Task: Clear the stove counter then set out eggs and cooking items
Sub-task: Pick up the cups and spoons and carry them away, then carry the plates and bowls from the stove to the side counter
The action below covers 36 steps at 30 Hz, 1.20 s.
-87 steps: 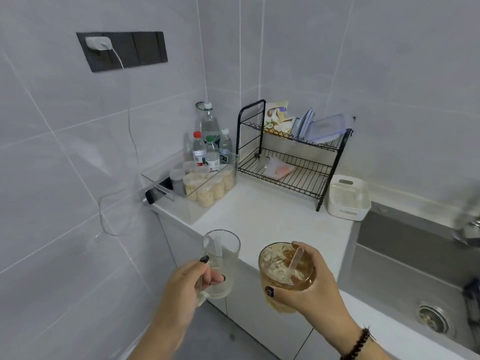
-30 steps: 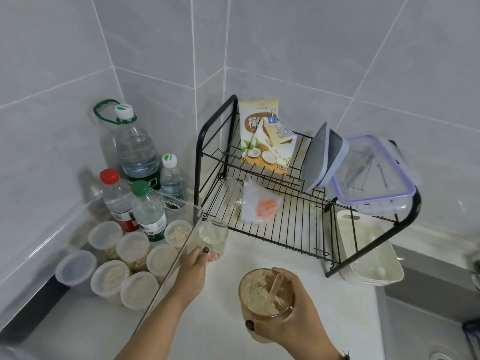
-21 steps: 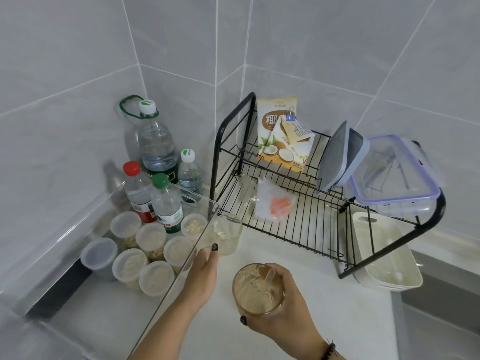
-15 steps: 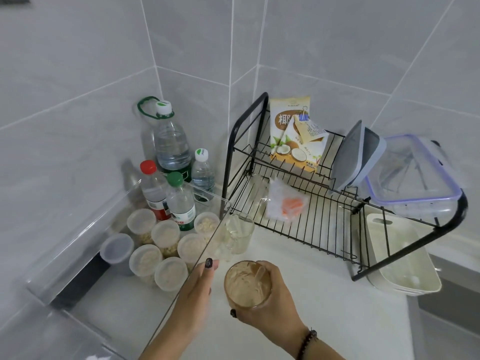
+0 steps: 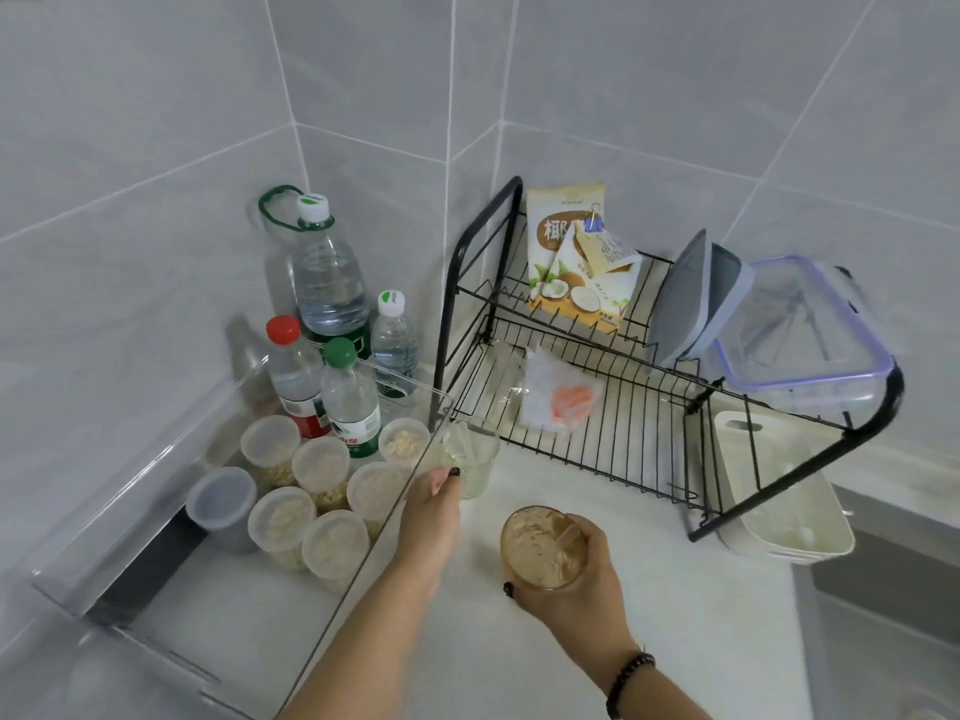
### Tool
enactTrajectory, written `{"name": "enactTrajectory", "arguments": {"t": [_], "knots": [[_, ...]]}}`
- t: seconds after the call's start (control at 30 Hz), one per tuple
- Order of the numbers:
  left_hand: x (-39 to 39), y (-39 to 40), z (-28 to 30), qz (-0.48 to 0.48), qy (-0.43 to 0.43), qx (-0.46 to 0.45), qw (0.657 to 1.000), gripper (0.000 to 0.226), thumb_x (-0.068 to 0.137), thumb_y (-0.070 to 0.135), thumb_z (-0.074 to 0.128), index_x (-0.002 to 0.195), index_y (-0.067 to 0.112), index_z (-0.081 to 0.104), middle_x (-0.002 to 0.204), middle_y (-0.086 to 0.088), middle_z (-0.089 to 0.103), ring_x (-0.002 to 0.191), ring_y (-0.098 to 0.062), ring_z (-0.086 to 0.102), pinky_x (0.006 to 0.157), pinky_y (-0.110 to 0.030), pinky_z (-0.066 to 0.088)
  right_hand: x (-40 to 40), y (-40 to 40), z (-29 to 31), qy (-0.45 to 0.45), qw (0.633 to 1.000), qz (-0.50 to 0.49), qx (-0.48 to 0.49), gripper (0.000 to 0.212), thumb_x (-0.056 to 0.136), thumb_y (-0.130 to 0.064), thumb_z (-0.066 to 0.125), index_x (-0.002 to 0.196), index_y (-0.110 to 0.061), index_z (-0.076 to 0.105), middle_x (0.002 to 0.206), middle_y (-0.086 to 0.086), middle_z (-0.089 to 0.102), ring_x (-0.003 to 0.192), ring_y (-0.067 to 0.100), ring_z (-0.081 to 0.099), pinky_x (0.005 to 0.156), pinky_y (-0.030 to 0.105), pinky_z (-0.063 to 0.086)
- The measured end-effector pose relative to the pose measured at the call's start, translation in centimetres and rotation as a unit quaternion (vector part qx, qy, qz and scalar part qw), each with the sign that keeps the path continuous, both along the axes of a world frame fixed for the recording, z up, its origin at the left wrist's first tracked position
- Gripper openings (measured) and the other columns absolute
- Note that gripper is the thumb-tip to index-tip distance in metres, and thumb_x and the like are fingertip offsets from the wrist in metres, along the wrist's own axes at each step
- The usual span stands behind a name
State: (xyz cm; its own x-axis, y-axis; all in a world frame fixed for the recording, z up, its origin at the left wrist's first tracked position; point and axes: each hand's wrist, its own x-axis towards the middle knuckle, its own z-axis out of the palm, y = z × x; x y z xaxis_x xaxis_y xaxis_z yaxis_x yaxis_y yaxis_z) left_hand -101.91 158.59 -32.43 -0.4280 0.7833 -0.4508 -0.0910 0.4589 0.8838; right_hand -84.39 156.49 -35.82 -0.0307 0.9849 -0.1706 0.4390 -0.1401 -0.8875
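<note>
At lower centre of the frame, on the white counter [image 5: 691,615]: right hand [image 5: 571,579] grasping a glass cup [image 5: 543,548] of brownish oat mixture with a spoon in it. Left hand [image 5: 431,504], fingers relaxed, touching a clear mug [image 5: 475,465] standing just beside the black dish rack [image 5: 597,459] and the clear splash guard [image 5: 363,537]. Bare counter lying toward lower right.

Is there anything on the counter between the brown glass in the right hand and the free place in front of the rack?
Nothing visible blocks it. The right hand holds the brown glass over bare counter; the clear mug stands off to its left.
</note>
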Motion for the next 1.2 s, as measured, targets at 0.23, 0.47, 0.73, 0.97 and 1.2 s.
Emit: {"name": "enactTrajectory", "arguments": {"t": [0.23, 0.47, 0.73, 0.97, 1.2], "knots": [[0.0, 2.7, -2.5, -0.106, 0.098, -0.101, 0.984, 0.039, 0.101, 0.039, 0.034, 0.09, 0.016, 0.064, 0.1, -0.011, 0.062, 0.096, -0.028, 0.057, 0.093, -0.036, 0.046, 6.8, 0.1, 0.9, 0.014, 0.995, -0.093, 0.012, 0.079, 0.048, -0.012, 0.094, 0.109, -0.026, 0.046, 0.111, -0.015, 0.056, 0.104, 0.006, 0.058, 0.074, 0.011, 0.045], [4.1, -0.4, -2.1, -0.161, 0.058, -0.09, 0.981, 0.046, 0.085, 0.052, 0.052, 0.05, 0.023, 0.058, 0.038, 0.008, 0.039, 0.049, -0.018, 0.034, 0.056, -0.031, 0.028, 12.7, -1.1, 1.4, 0.048, 0.98, -0.191, 0.024, 0.084, 0.052, -0.009, 0.092, 0.121, -0.023, 0.047, 0.112, -0.01, 0.055, 0.104, 0.009, 0.057, 0.08, 0.019, 0.044], [14.4, -3.5, 0.2, -0.273, 0.106, -0.065, 0.954, 0.037, 0.098, 0.033, 0.047, 0.067, 0.018, 0.059, 0.05, 0.008, 0.042, 0.047, -0.013, 0.036, 0.042, -0.021, 0.025, 18.6, -4.0, 0.6, 0.042, 0.972, -0.232, 0.012, 0.086, 0.056, -0.01, 0.092, 0.125, -0.026, 0.042, 0.116, -0.008, 0.052, 0.104, 0.01, 0.055, 0.08, 0.017, 0.041], [18.1, -5.2, -0.4, -0.247, 0.147, -0.057, 0.956, 0.04, 0.099, 0.039, 0.045, 0.07, 0.017, 0.06, 0.052, 0.009, 0.045, 0.051, -0.014, 0.04, 0.049, -0.025, 0.029, 20.5, -5.6, -1.1, 0.042, 0.978, -0.202, -0.008, 0.092, 0.052, -0.016, 0.093, 0.126, -0.028, 0.041, 0.116, -0.014, 0.052, 0.107, 0.007, 0.055, 0.082, 0.016, 0.043], [19.1, -5.9, -1.3, -0.199, 0.183, -0.071, 0.96, 0.039, 0.1, 0.037, 0.043, 0.08, 0.012, 0.064, 0.062, 0.006, 0.052, 0.055, -0.015, 0.043, 0.051, -0.026, 0.031, 20.4, -5.7, -1.7, 0.033, 0.989, -0.141, -0.026, 0.097, 0.05, -0.027, 0.093, 0.128, -0.036, 0.037, 0.121, -0.02, 0.05, 0.109, 0.001, 0.054, 0.076, 0.004, 0.042]]}}
